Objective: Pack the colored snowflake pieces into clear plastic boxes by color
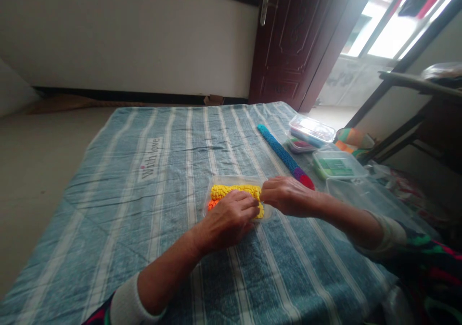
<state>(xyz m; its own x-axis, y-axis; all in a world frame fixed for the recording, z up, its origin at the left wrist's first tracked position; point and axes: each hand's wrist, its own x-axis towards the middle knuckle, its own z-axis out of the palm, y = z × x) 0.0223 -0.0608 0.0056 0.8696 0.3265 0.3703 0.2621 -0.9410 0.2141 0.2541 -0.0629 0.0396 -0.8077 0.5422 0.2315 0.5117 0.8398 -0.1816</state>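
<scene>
A yellow beaded roll (pixel 235 191) lies in a shallow transparent plastic tray (pixel 236 179), with an orange beaded piece (pixel 212 203) beside it at the left. My left hand (pixel 227 221) lies over both, its fingers curled onto the yellow beads and hiding their middle. The fingertips of my right hand (pixel 287 196) meet the yellow roll's right end. Beyond that hand, a long blue beaded rod (pixel 277 148) with purple and red at its near end (pixel 303 179) lies on the cloth.
The tray sits on a blue-and-white striped quilt (pixel 108 195) with a "With love" label (pixel 149 160). Several lidded plastic boxes (pixel 337 165) stand at the far right of it. A dark wooden door (pixel 285 41) stands behind, and a table edge (pixel 415 82) juts in at the right.
</scene>
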